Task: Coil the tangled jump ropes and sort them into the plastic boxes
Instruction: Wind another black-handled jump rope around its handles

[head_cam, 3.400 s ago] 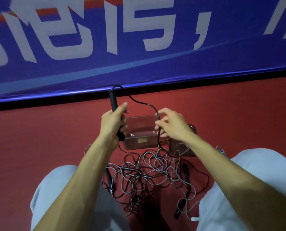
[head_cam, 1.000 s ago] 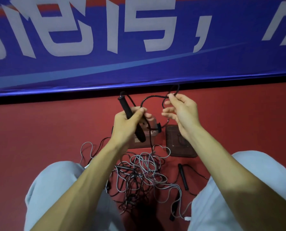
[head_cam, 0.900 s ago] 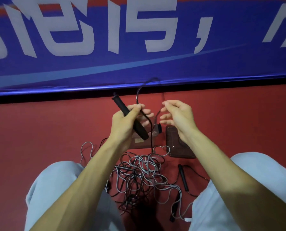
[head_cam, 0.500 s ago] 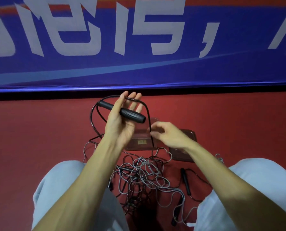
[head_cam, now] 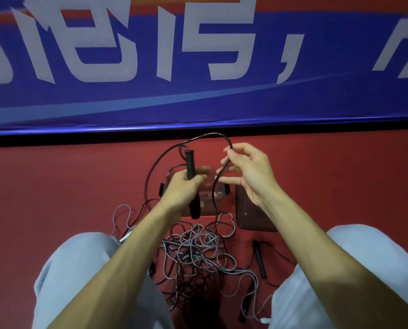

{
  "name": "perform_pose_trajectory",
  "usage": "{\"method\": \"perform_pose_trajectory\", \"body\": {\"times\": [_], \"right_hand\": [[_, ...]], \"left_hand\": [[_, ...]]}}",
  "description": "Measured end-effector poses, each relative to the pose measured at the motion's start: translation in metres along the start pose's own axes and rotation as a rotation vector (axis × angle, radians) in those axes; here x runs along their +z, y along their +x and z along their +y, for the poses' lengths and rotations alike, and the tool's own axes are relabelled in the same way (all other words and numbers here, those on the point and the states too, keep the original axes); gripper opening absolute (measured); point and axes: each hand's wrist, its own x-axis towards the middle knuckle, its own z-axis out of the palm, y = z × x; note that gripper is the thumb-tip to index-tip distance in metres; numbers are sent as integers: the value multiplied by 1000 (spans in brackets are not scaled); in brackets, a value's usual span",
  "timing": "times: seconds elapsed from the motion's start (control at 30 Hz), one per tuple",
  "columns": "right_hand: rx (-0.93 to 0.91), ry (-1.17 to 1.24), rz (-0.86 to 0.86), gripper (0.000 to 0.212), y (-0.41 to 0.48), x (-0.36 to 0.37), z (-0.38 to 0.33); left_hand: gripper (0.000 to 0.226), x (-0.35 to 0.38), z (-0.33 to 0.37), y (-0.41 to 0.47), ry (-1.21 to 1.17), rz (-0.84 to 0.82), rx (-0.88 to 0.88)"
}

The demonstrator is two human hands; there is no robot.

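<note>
My left hand (head_cam: 182, 188) grips a black jump-rope handle (head_cam: 190, 165) upright above the floor. Its black cord (head_cam: 207, 136) arcs up and over to my right hand (head_cam: 248, 172), which pinches the cord between thumb and forefinger; the cord then drops down to the floor. Below my hands a tangled pile of grey and black ropes (head_cam: 196, 255) lies between my knees. A clear plastic box (head_cam: 218, 193) sits behind the pile, mostly hidden by my left hand. A dark plastic box (head_cam: 250, 214) stands to its right, partly behind my right wrist.
Loose black handles lie on the red floor at the right of the pile, one handle (head_cam: 260, 262) and a lower handle (head_cam: 244, 305). A blue banner wall (head_cam: 198, 103) closes off the far side. My grey-trousered knees (head_cam: 79, 269) flank the pile.
My left hand has turned the handle from lying across the palm to upright and closed around it. My right hand rose from near the boxes and lifted a cord loop higher.
</note>
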Motion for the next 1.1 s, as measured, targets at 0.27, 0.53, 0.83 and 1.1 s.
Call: {"method": "perform_pose_trajectory", "body": {"times": [0.27,0.53,0.83,1.1], "right_hand": [[39,318,91,12,4,-16,-11],[100,291,221,6,13,-20,-1],[91,-182,-15,20,6,-8,9],[-51,-901,-256,29,4,-1,40]], "left_hand": [[13,7,-12,-4,388,-253,53],[19,12,-5,-4,104,-34,122],[12,-1,19,-5,-265,153,70],[17,-19,24,-4,-8,259,184]]}}
